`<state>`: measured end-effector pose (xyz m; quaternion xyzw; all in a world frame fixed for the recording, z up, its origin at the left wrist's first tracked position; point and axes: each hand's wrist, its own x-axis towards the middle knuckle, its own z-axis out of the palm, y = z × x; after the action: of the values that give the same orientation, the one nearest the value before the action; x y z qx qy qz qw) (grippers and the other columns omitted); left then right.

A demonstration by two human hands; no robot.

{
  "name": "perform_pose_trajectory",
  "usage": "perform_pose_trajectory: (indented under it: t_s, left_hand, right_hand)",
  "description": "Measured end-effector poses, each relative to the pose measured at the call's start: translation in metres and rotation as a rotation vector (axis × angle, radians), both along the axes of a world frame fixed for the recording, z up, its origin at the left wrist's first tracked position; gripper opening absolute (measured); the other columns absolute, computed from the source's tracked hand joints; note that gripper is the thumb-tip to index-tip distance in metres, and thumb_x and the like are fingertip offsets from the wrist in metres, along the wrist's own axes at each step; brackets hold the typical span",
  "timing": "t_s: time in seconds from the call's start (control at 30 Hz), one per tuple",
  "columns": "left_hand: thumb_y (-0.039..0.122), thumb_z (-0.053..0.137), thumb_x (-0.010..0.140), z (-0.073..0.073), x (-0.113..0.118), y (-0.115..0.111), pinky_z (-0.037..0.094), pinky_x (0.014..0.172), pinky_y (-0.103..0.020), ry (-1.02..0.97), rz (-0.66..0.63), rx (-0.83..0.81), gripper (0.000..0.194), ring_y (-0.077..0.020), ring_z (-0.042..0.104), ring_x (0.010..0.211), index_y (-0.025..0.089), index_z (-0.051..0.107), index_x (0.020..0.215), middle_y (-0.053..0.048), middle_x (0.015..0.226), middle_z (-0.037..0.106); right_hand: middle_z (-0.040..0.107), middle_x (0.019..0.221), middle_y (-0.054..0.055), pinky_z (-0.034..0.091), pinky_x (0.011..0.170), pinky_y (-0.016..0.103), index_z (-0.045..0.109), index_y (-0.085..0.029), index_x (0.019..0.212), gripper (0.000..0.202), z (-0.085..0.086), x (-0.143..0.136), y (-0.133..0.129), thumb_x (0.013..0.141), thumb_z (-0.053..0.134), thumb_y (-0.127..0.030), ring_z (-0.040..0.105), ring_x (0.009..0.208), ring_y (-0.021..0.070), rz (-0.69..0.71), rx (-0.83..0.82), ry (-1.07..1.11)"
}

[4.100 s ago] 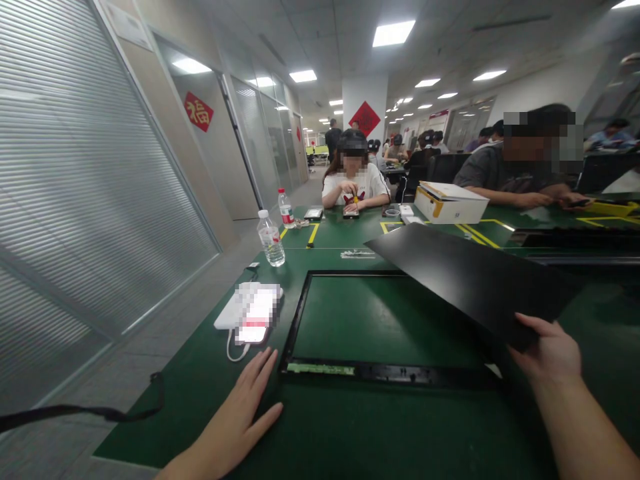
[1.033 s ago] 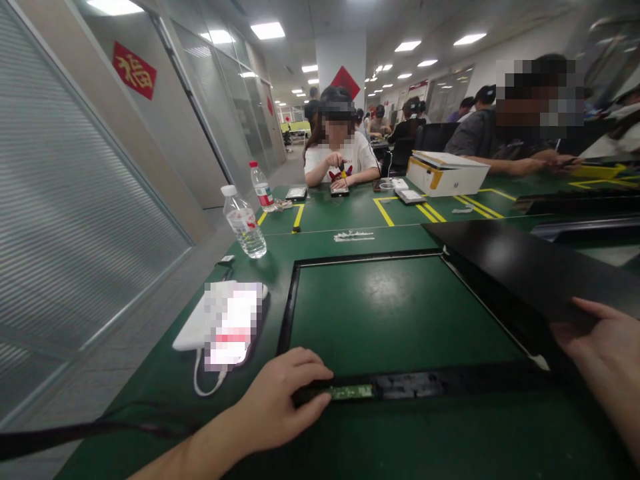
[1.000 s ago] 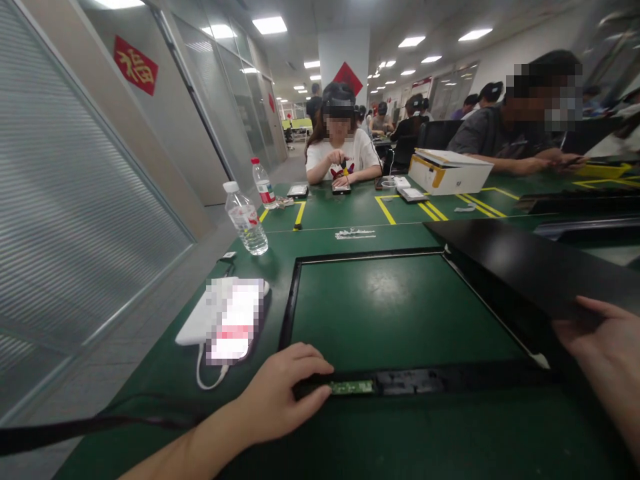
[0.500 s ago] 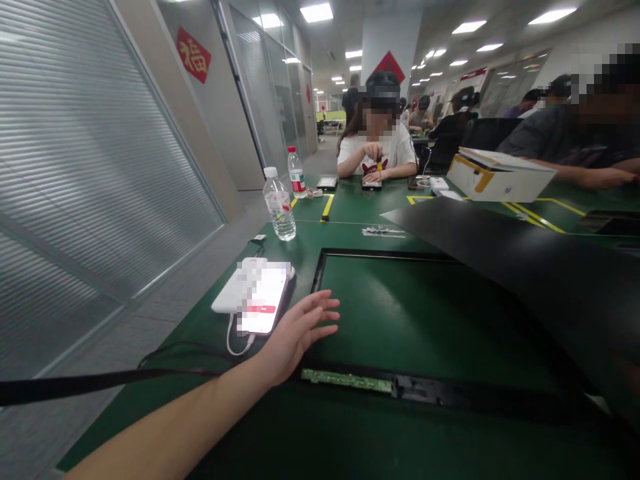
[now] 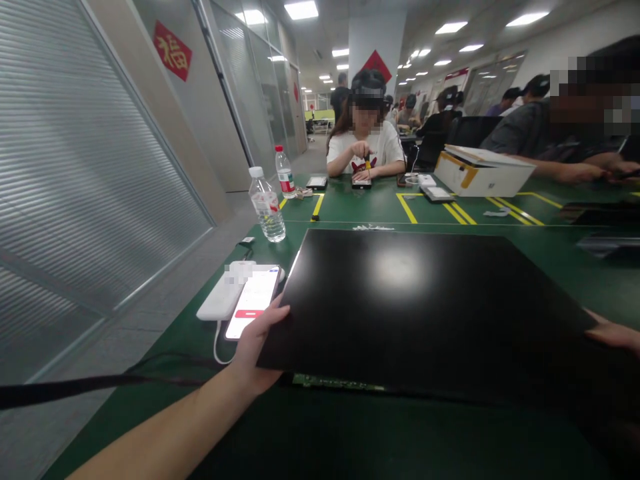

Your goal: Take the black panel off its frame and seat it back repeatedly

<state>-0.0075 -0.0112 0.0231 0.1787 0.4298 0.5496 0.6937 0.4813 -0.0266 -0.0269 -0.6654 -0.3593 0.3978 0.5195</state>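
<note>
A large, glossy black display panel (image 5: 425, 313) lies flat in front of me, reflecting a ceiling light. My left hand (image 5: 257, 343) grips its near left corner, thumb on top and the other fingers hidden underneath. At the right edge, my right hand (image 5: 613, 331) also holds the panel, with most of its fingers out of sight. The black frame is now covered by the panel. Only a green circuit strip (image 5: 337, 383) shows along the near edge. Whether the panel touches the frame, I cannot tell.
Left of the panel are a lit phone (image 5: 253, 303), a white power bank (image 5: 220, 293) and a water bottle (image 5: 269, 207). Another bottle (image 5: 285, 175) stands farther back. Across the green table (image 5: 340, 208) a person works on a small device; a white box (image 5: 485, 173) sits at right.
The panel has swung in from the right and come down level over the frame. My left hand, open before, has closed on its corner. My right hand has come into view.
</note>
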Motion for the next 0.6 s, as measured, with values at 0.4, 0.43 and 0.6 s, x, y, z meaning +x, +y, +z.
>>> perform_pose_trajectory:
  t_s: [0.4,0.43,0.6]
  left_hand:
    - [0.012,0.072,0.084,0.021,-0.003,-0.002,0.066,0.069,-0.028,0.127,0.163,0.055,0.045,-0.0254,0.081,0.078,0.021,0.075,0.127,-0.003,0.084,0.083]
    - [0.012,0.072,0.085,0.020,-0.003,-0.002,0.066,0.072,-0.028,0.138,0.138,0.054,0.044,-0.0257,0.082,0.083,0.022,0.075,0.128,-0.004,0.088,0.084]
    - [0.007,0.063,0.092,0.015,0.008,0.003,0.067,0.083,-0.032,0.227,0.054,0.001,0.046,-0.0250,0.082,0.094,0.022,0.073,0.135,-0.007,0.107,0.084]
  right_hand:
    - [0.080,0.115,0.011,0.063,0.080,0.029,0.076,-0.024,0.111,0.057,0.021,-0.045,0.007,0.054,0.080,-0.025,0.077,0.096,0.0246,0.033,-0.066,0.233]
    - [0.081,0.110,0.010,0.062,0.077,0.027,0.075,-0.025,0.112,0.058,0.020,-0.044,0.008,0.055,0.080,-0.023,0.077,0.091,0.0227,-0.012,-0.041,0.204]
    - [0.081,0.090,0.007,0.059,0.069,0.024,0.068,-0.026,0.106,0.050,0.018,-0.040,0.008,0.057,0.078,-0.023,0.076,0.082,0.0200,-0.180,0.015,0.113]
